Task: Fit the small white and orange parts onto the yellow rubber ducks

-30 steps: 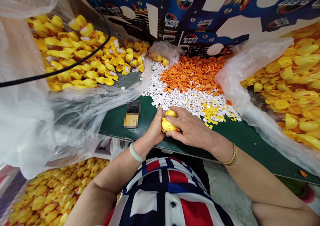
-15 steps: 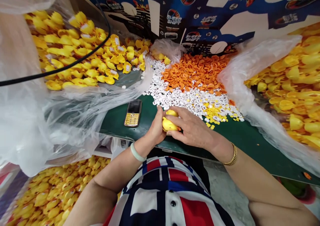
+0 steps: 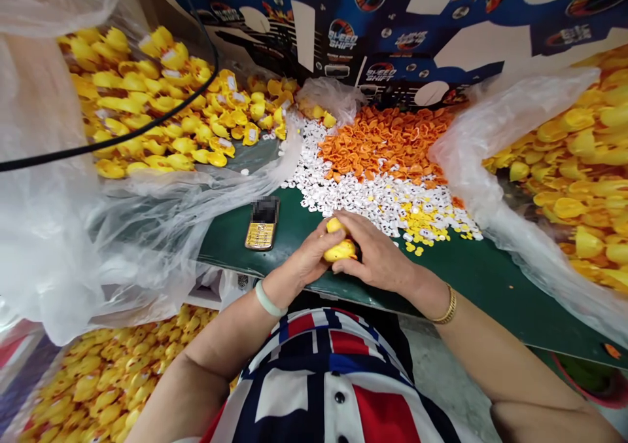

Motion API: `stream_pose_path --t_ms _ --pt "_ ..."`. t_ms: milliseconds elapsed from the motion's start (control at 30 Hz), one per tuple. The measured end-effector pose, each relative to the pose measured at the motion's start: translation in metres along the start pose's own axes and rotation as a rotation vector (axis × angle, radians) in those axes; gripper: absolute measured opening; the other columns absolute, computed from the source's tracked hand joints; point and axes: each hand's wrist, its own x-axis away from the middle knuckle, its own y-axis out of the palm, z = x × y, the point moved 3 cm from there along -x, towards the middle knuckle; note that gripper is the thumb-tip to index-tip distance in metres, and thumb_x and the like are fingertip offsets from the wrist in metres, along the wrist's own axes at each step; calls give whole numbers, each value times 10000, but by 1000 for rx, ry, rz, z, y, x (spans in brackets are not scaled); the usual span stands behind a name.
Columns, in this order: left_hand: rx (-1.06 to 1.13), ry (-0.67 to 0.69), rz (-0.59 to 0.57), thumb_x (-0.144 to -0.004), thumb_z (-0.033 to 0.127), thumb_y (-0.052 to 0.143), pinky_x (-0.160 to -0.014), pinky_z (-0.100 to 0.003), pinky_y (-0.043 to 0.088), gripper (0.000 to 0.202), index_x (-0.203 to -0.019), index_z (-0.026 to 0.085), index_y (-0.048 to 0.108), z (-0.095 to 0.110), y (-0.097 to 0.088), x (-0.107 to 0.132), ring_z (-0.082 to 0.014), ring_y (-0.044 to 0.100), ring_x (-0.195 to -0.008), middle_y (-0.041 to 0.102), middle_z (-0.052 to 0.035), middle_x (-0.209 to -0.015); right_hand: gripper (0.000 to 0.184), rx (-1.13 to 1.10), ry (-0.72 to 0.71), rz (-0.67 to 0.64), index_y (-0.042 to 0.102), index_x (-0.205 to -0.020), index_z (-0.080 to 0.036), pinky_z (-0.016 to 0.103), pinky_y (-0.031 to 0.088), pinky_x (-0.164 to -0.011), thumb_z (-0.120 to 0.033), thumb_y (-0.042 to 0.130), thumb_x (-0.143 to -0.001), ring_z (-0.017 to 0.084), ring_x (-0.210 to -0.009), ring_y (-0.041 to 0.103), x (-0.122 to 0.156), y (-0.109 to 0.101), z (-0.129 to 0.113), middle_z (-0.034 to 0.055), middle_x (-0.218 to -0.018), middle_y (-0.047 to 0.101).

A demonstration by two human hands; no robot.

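Between both hands, close to the table's front edge, is a yellow toy duck (image 3: pixel 339 251) with a small orange beak. My left hand (image 3: pixel 313 254) is closed around its left side, the thumb lying across the top. From the right, my right hand (image 3: pixel 377 250) wraps it, with thumb and fingers pressed on the duck. The palms hide part of the toy. Just beyond the hands lie white eye pieces (image 3: pixel 343 197), small yellow discs (image 3: pixel 422 224) and a heap of orange beak pieces (image 3: pixel 387 142).
A gold keypad phone (image 3: pixel 261 224) lies on the green table (image 3: pixel 230 237). Yellow shells fill plastic-lined piles at left (image 3: pixel 161 116) and right (image 3: pixel 574 168). Finished-looking ducks (image 3: pixel 108 377) fill a container at lower left. A black cable (image 3: pixel 147 125) crosses the left; printed cardboard (image 3: pixel 383 37) stands behind.
My left thumb has moved from upright beside the duck to across its top. My right fingers have shifted back off the top, and the duck has turned slightly.
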Motion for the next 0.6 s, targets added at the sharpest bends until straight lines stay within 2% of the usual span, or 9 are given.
stream_pose_path --t_ms 67,167,233,333,467,600 --pt "-44 15 -7 -693 232 811 -826 -307 513 536 -1198 214 633 0 2 1 -197 661 -917 687 -47 -1040 769 -78 14 62 351 -1474 -203 572 417 -1091 -628 587 -879 339 -1330 473 1 -8 6 186 -1432 495" --pt "-147 41 8 -660 206 818 -833 -333 519 665 -1283 255 590 0 4 2 -217 647 -967 681 -50 -1120 614 -59 100 108 466 -1370 -210 558 455 -1026 -597 563 -904 336 -1233 536 1 -20 16 171 -1323 569" --pt "-243 91 36 -657 222 830 -847 -336 516 667 -1279 261 594 0 5 3 -212 637 -964 680 -48 -1133 602 -45 169 83 502 -1317 -197 536 489 -965 -574 626 -863 330 -1159 568 0 -24 22 169 -1269 587" --pt "-395 187 94 -664 255 845 -918 -335 490 644 -1270 253 626 1 2 3 -224 616 -1037 671 -56 -1156 578 -117 234 -21 530 -1270 -182 474 518 -892 -530 673 -831 292 -1056 603 -4 -23 26 148 -1209 607" --pt "-479 247 127 -654 271 863 -984 -329 447 679 -1296 265 643 -1 -5 1 -234 602 -1100 658 -54 -1226 470 -225 192 -117 568 -1211 -187 420 504 -873 -469 666 -847 252 -1003 602 -11 -18 28 107 -1139 637" --pt "-532 305 131 -700 277 829 -979 -333 450 614 -1288 272 652 -4 -6 1 -230 615 -1073 673 -49 -1218 427 -262 172 -64 577 -1169 -183 420 494 -862 -457 657 -851 247 -964 601 -10 -12 29 104 -1082 645"
